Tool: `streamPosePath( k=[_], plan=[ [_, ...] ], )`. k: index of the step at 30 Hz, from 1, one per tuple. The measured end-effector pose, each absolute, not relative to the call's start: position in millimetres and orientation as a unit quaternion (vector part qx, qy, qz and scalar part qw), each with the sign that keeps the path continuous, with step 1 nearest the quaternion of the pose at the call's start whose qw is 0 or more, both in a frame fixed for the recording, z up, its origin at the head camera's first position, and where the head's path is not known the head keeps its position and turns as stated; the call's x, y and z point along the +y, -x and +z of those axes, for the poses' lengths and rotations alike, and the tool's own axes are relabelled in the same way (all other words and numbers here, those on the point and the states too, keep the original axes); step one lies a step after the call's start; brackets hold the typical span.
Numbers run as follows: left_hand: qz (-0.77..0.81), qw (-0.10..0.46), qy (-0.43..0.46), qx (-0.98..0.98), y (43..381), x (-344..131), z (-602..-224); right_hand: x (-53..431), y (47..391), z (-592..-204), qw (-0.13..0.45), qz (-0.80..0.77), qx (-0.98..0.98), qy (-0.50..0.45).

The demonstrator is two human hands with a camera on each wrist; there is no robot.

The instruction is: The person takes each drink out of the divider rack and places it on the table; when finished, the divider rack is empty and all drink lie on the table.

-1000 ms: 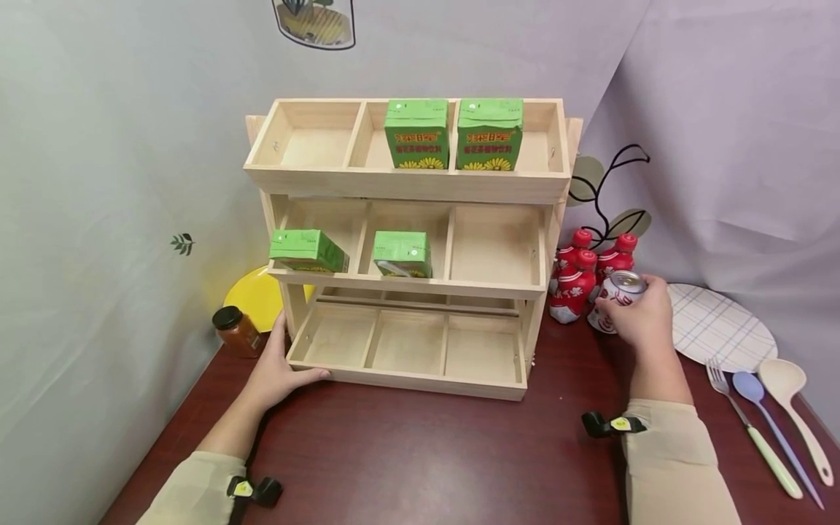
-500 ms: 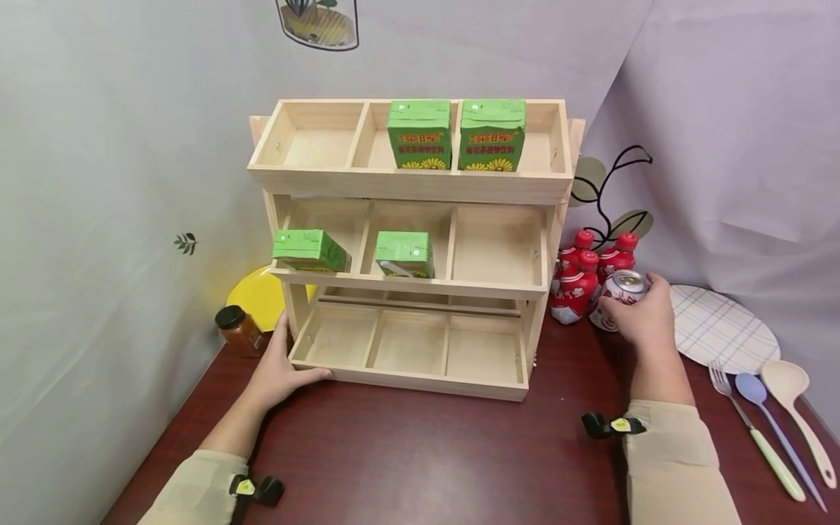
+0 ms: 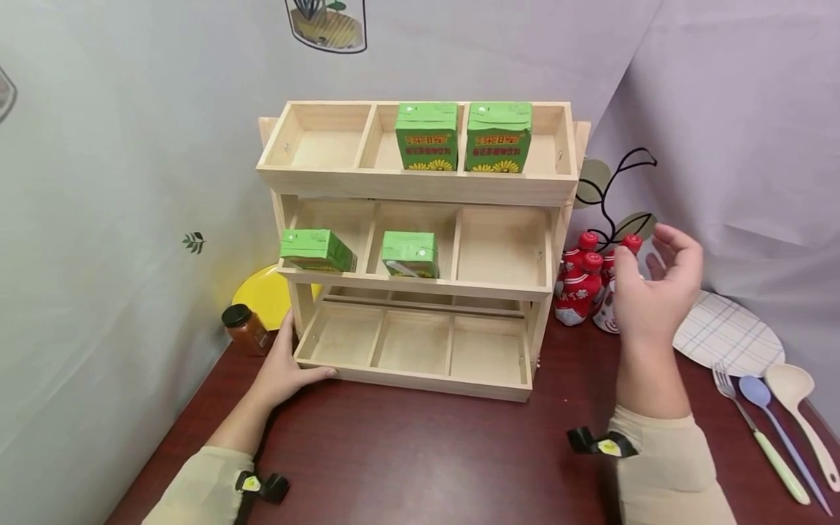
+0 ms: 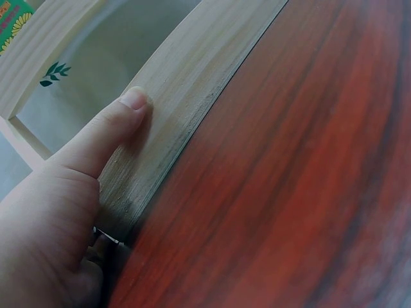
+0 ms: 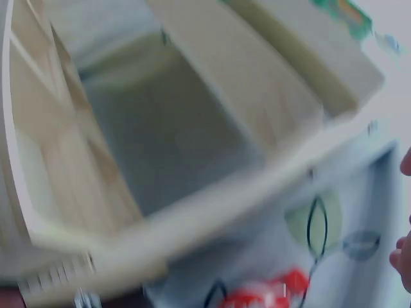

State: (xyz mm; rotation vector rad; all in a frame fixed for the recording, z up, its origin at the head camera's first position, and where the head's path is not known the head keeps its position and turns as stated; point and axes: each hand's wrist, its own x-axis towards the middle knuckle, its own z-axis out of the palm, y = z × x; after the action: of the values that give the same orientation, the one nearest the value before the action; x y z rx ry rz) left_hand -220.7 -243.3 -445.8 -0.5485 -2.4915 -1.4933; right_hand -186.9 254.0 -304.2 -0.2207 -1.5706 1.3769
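Now, right hand (image 3: pixel 658 295) off the can (image 3: pixel 607 315)

A pale 3-tier wooden shelf (image 3: pixel 416 187) is standing on a dark red wooden table (image 3: pixel 420 452). On its top tier, 2 green box-shaped cartons (image 3: pixel 426 138) are sitting in the middle and right compartments; on the middle tier, 2 more are occupying the left and middle compartments. A bare left hand (image 3: pixel 282 373) is resting on the shelf's lower left corner, beside a black-lidded brown jar (image 3: pixel 246 332) that is standing before a round yellow plate (image 3: pixel 262 292). Right of the shelf, 3 red bottles (image 3: pixel 580 292) are clustering beside a white-and-red metal can (image 3: pixel 607 318), which a bare right hand (image 3: pixel 659 295) is partly hiding. Farther right, a green-handled metal fork (image 3: pixel 755 429), blue spoon (image 3: pixel 755 391) and cream ladle (image 3: pixel 790 384) are lying before a round white checked plate (image 3: pixel 728 329).
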Motion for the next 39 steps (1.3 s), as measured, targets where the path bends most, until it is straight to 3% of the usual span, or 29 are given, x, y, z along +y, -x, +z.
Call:
streamPosePath(
  k=[5,10,18,23,27,32,39],
  plan=[
    [-0.503,0.094,0.18,-0.84,221,-245,-445,202,171,-285,0.537,0.585,-0.606,-0.036],
    [-0.507,0.093,0.186,-0.837,220,-243,-445,166,168,-280,0.524,0.606,-0.588,-0.111],
    [-0.507,0.09,0.183,-0.838,218,-240,-444,111,185,-299,0.426,0.574,-0.665,-0.216],
    [-0.503,0.095,0.182,-0.84,218,-240,-444,89,189,-314,0.322,0.467,-0.781,-0.259],
    [-0.499,0.096,0.182,-0.842,218,-240,-445,83,191,-322,0.284,0.373,-0.839,-0.276],
    [-0.5,0.098,0.187,-0.84,219,-240,-445,82,193,-325,0.299,0.36,-0.84,-0.276],
    [-0.503,0.095,0.185,-0.839,220,-242,-446,86,200,-325,0.365,0.387,-0.795,-0.29]
  ],
)
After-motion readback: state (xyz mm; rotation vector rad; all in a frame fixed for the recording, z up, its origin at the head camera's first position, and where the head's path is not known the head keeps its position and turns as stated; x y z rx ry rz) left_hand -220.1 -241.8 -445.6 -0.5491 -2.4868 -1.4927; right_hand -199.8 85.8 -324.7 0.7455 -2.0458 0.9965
